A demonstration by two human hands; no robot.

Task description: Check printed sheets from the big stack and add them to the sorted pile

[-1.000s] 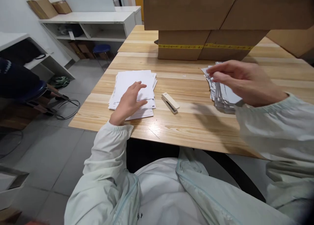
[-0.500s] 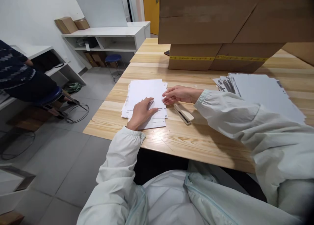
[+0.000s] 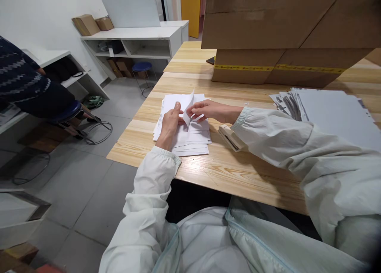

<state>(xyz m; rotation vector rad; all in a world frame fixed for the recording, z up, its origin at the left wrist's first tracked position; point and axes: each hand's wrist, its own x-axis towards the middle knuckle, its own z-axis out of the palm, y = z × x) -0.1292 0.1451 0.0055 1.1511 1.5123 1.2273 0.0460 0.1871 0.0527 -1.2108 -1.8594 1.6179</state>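
Observation:
A stack of white paper (image 3: 190, 143) lies near the table's left edge, its sheets unevenly aligned. One sheet of paper (image 3: 187, 110) is raised and curled up from the top. My right hand (image 3: 212, 111) pinches this sheet at its right side. On the left of the pile rests my left hand (image 3: 170, 124), thumb up and apart from the fingers, whose tips are close to the raised sheet. A beige stapler (image 3: 229, 138) lies on the table just right of the pile, partly under my right sleeve.
Large cardboard boxes (image 3: 268, 23) stand at the back of the wooden table (image 3: 143, 140). Another paper stack (image 3: 333, 110) lies to the right. At left, a person in a patterned top (image 3: 22, 74) sits on a stool. White shelves (image 3: 143, 33) stand behind.
My right hand has taken hold of the top sheet and lifted it into a curl. My left hand has turned thumb-up beside it. The view has shifted slightly.

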